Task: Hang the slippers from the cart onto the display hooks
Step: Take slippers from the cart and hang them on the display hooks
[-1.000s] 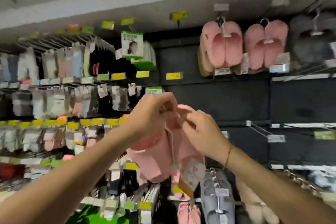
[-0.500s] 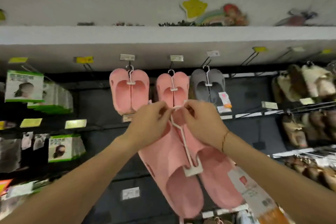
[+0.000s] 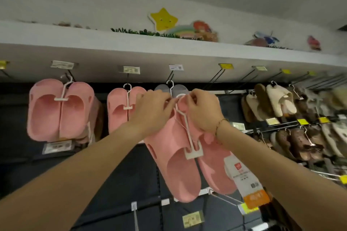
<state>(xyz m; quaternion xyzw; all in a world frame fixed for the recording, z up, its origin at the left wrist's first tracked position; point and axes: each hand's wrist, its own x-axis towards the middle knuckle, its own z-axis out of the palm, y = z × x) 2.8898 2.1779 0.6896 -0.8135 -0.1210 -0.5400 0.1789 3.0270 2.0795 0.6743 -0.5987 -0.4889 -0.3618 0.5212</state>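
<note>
Already two pink pairs (image 3: 60, 110) hang on hooks; both hands, left hand (image 3: 152, 110) and right hand (image 3: 203, 110), pinch the held pink slippers (image 3: 180, 165) by their hanger top (below the top row), not yet hooked; the cart is unseen.

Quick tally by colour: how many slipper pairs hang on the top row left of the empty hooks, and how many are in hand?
Pink pairs hanging: 2
Grey pairs hanging: 1, mostly hidden behind the hands
Pink pairs held: 1, gripped by left hand and right hand
Total: 4
</note>
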